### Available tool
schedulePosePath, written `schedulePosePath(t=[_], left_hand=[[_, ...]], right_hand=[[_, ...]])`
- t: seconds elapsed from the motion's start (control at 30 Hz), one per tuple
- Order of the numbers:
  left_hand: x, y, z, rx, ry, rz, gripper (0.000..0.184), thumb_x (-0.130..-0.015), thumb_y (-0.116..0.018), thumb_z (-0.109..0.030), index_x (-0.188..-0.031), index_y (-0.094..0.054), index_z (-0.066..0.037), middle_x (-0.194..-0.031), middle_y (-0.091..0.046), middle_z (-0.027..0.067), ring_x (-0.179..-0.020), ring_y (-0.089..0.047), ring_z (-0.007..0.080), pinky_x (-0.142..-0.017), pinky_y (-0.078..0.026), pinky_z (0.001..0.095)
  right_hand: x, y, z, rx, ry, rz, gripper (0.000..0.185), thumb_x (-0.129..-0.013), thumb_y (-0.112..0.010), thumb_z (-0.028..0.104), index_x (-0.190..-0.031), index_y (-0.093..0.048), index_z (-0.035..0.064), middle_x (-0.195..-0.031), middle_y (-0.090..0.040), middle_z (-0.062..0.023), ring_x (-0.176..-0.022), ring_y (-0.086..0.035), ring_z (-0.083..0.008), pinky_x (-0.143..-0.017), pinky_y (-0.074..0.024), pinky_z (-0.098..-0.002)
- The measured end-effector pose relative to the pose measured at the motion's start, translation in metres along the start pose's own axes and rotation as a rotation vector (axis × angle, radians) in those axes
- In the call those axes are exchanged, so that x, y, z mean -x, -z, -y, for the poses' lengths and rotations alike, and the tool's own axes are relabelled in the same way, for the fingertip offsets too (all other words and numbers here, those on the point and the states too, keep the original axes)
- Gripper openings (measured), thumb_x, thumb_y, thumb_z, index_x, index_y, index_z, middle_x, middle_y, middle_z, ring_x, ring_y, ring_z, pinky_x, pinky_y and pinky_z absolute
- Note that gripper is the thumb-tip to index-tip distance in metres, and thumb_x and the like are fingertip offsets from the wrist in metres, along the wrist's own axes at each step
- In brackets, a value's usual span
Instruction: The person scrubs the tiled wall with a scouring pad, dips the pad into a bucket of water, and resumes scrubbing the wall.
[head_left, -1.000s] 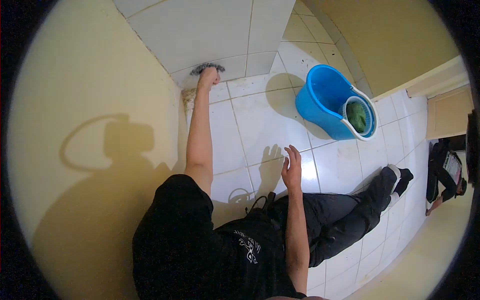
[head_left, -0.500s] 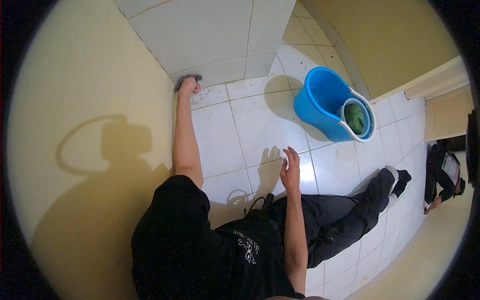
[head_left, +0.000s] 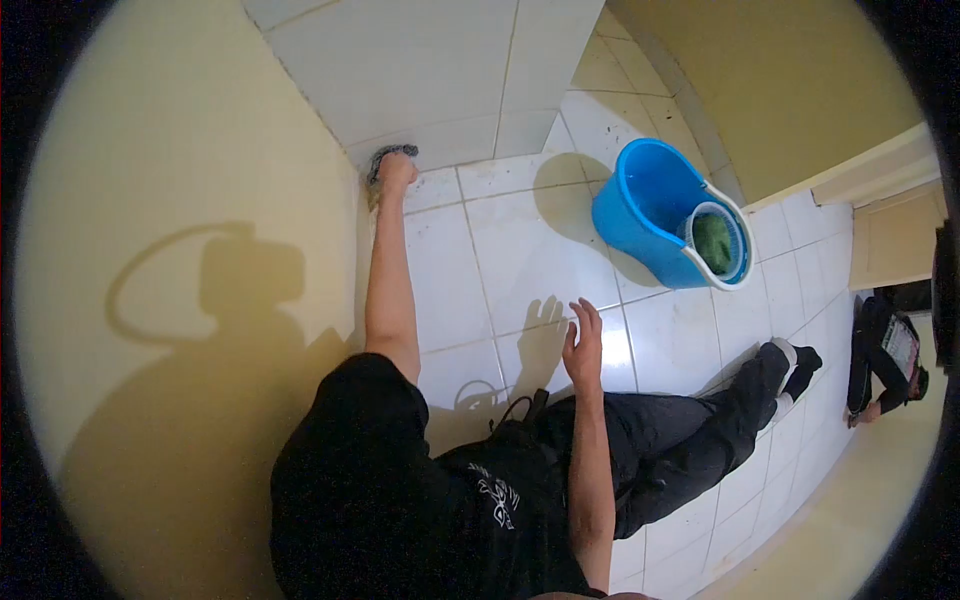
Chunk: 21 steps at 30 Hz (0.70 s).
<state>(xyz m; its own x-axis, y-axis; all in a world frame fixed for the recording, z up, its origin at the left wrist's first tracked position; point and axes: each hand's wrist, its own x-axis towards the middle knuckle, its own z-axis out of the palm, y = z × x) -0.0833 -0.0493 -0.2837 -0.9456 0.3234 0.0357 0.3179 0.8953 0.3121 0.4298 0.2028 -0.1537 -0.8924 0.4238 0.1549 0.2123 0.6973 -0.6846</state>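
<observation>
At the corner where the tiled wall meets the floor, my left hand (head_left: pixel 398 172) is closed on a dark grey, fuzzy scrubbing pad (head_left: pixel 378 158). The pad presses against the bottom of the tiled wall (head_left: pixel 420 70), partly hidden by my fingers. Dirt specks mark the floor tiles beside it. My right hand (head_left: pixel 584 345) hovers over the white tiled floor (head_left: pixel 530 240) with its fingers spread and nothing in it. Beyond it, to the upper right, stands a blue bucket (head_left: pixel 640 215) with a white rim and a strainer basket holding a green cloth (head_left: pixel 712 243).
A yellow wall (head_left: pixel 180 180) runs close along my left side. My legs (head_left: pixel 690 470) in dark trousers stretch to the right across the floor. At the far right, another person (head_left: pixel 880 350) in dark clothes crouches with a hand at the floor by the wall.
My left hand first moved with the pad left along the wall base into the corner, then shifted slightly right. My right hand has hardly moved.
</observation>
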Motion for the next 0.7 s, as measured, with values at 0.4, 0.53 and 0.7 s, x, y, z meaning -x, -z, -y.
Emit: schedulePosePath(t=[0.4,0.53,0.7], left_hand=[[0.015,0.064,-0.046,-0.229,-0.013,0.293,0.032,-0.079,-0.064,-0.011,-0.105,-0.067,0.007,-0.103,-0.07,0.0277,-0.098,-0.069,0.0413,-0.084,-0.057,0.0471],[0.03,0.107,-0.077,-0.22,-0.092,-0.024,0.03,-0.089,-0.055,-0.013,-0.108,-0.067,0.008,-0.11,-0.068,0.0292,-0.103,-0.068,0.041,-0.085,-0.057,0.0485],[0.021,0.093,-0.075,-0.188,0.023,0.222,0.026,-0.081,-0.06,-0.013,-0.098,-0.07,0.004,-0.104,-0.07,0.0253,-0.1,-0.069,0.038,-0.087,-0.056,0.0458]], right_hand=[[0.003,0.002,0.002,0.002,-0.022,0.022,0.042,-0.09,-0.052,-0.006,-0.131,-0.055,0.0047,-0.141,-0.048,-0.0204,-0.131,-0.047,-0.0405,-0.109,-0.0419,-0.0463],[0.0,0.005,-0.005,0.0,-0.04,-0.006,0.042,-0.091,-0.052,-0.005,-0.132,-0.055,0.0048,-0.141,-0.048,-0.0204,-0.131,-0.046,-0.0404,-0.109,-0.0416,-0.0465],[0.002,-0.001,-0.004,-0.011,-0.027,0.019,0.043,-0.091,-0.051,-0.006,-0.132,-0.055,0.0052,-0.141,-0.049,-0.0208,-0.131,-0.046,-0.0403,-0.109,-0.0414,-0.0465]])
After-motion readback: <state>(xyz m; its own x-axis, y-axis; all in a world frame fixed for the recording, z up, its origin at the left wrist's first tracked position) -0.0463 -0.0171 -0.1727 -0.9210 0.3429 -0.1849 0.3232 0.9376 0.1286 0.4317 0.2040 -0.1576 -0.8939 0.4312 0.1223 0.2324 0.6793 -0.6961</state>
